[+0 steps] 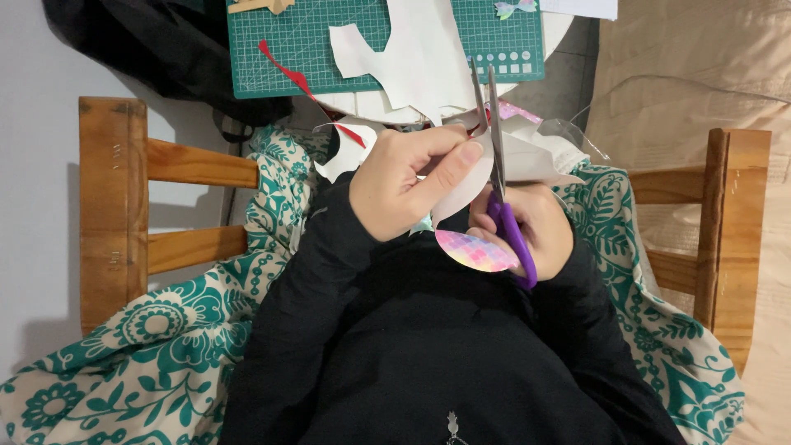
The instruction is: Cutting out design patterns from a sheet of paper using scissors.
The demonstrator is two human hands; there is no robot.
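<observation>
1. Wooden chair [115, 206] w/ green-and-cream floral cloth [165, 354] fills most of the view; person in black sleeves works over their lap, not on a firm surface. Risk: nothing braces the sheet, so it can flex and the cut wander.
2. Green cutting mat [280, 49] on the table, covered w/ white offcuts and a red strip [288, 70]. Risk: scraps slide off the edge toward the lap.
3. White paper sheet [461, 177], pastel checked underside showing, held between both hands. Left hand [404, 185] fingers clamped on it, thumb close to the blades – nick risk if the cut runs that way.
4. Purple-handled scissors [503, 189] in right hand [535, 231], fingers closed thru the loops; blades slightly apart, pointing away from the body.
</observation>
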